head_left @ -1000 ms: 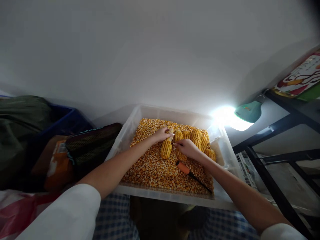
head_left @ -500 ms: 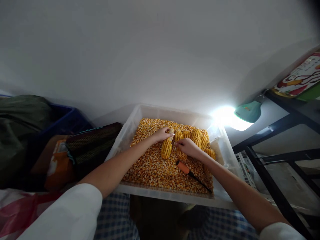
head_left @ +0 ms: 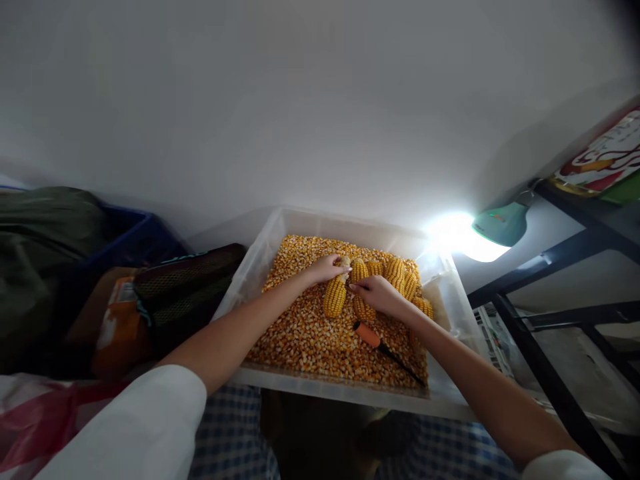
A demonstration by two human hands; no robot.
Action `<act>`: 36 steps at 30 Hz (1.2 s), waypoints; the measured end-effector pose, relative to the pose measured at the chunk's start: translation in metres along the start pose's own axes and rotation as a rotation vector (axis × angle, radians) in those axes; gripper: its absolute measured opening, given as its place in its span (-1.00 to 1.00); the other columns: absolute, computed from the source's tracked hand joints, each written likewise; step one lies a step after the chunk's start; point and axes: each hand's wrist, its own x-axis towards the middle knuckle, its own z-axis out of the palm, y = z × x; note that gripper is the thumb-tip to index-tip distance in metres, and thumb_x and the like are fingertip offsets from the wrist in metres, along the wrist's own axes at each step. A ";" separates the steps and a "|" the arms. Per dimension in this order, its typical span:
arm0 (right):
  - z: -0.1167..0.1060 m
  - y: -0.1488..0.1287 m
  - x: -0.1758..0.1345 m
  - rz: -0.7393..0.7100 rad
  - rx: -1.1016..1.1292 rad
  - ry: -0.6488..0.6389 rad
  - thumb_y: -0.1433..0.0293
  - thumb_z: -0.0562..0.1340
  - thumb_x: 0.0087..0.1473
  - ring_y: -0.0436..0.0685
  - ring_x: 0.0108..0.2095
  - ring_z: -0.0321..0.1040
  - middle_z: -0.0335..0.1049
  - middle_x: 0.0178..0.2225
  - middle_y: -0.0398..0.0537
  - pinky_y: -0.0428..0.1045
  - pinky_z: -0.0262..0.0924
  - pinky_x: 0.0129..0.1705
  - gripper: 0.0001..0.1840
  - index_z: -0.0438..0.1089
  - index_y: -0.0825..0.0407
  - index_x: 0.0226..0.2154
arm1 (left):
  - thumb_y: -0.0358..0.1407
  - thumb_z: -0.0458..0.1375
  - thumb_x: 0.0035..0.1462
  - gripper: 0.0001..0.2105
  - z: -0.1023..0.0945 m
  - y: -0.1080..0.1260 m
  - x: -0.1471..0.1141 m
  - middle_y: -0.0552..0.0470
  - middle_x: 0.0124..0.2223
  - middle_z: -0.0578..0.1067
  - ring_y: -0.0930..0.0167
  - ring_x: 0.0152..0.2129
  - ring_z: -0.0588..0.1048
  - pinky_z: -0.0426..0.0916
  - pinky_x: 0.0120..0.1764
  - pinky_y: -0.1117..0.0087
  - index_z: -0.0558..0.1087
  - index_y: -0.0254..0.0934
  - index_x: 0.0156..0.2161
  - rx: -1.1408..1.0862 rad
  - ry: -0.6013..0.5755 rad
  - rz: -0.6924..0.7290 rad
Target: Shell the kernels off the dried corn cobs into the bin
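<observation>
My left hand (head_left: 327, 268) is closed around the pale upper end of an ear of corn (head_left: 335, 299), whose yellow kernels point down toward me. Just to its right, my right hand (head_left: 376, 293) has thumb and fingers pinched together; whatever is between the fingertips is too small to make out. Several more ears of corn (head_left: 395, 273) lie behind and beside the right hand, partly covered by it. Loose corn kernels (head_left: 305, 333) spread beneath both hands. A screwdriver-like tool (head_left: 367, 335) with an orange handle and dark shaft rests on the kernels.
A translucent plastic bin (head_left: 320, 385) holds the corn, its front wall near my knees. On the right, a lit lamp (head_left: 500, 227) hangs from a dark metal rack (head_left: 530, 353). Dark mesh bag (head_left: 187, 290) and blue crate (head_left: 135, 233) stand left. A wall rises behind.
Both hands keep nearly the same place and grip. The whole view has shifted very slightly; the corn and the orange-handled tool lie as before.
</observation>
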 end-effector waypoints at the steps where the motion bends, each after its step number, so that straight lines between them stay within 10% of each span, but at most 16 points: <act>1: 0.000 -0.001 0.000 -0.002 0.001 0.000 0.23 -0.02 0.03 -0.09 -0.63 -0.01 0.15 -0.69 -0.17 -0.15 -0.18 -0.56 -0.59 0.35 0.13 -0.60 | -0.04 0.10 -0.17 -0.55 0.000 0.000 0.000 0.00 -0.27 0.45 0.38 -0.36 0.41 0.25 -0.41 0.49 0.35 -0.31 -0.20 0.003 0.003 0.002; 17: 0.008 -0.004 -0.002 -0.008 0.028 0.012 0.25 -0.02 0.03 -0.08 -0.62 -0.01 0.17 -0.67 -0.16 -0.14 -0.18 -0.55 -0.60 0.36 0.12 -0.59 | -0.03 0.08 -0.15 -0.58 0.004 0.001 -0.003 -0.03 -0.29 0.44 0.36 -0.38 0.39 0.22 -0.41 0.46 0.37 -0.32 -0.25 0.160 0.064 0.101; 30: -0.026 0.008 -0.005 -0.018 0.276 -0.373 0.20 0.09 -0.10 -0.14 -0.71 -0.11 -0.05 -0.76 -0.27 -0.16 -0.18 -0.64 -0.62 0.46 0.16 -0.50 | -0.11 0.12 -0.17 -0.70 0.002 0.035 -0.028 0.07 -0.48 0.38 0.46 -0.55 0.30 0.07 -0.52 0.49 0.37 -0.30 -0.35 0.281 -0.131 0.300; 36: -0.026 0.010 -0.005 0.039 0.308 -0.361 0.19 0.06 -0.07 -0.13 -0.73 -0.11 -0.04 -0.78 -0.27 -0.15 -0.18 -0.66 -0.60 0.45 0.14 -0.47 | -0.11 0.17 -0.24 -0.67 -0.002 0.031 -0.021 0.06 -0.46 0.39 0.43 -0.50 0.34 0.13 -0.49 0.50 0.37 -0.30 -0.36 0.263 -0.075 0.237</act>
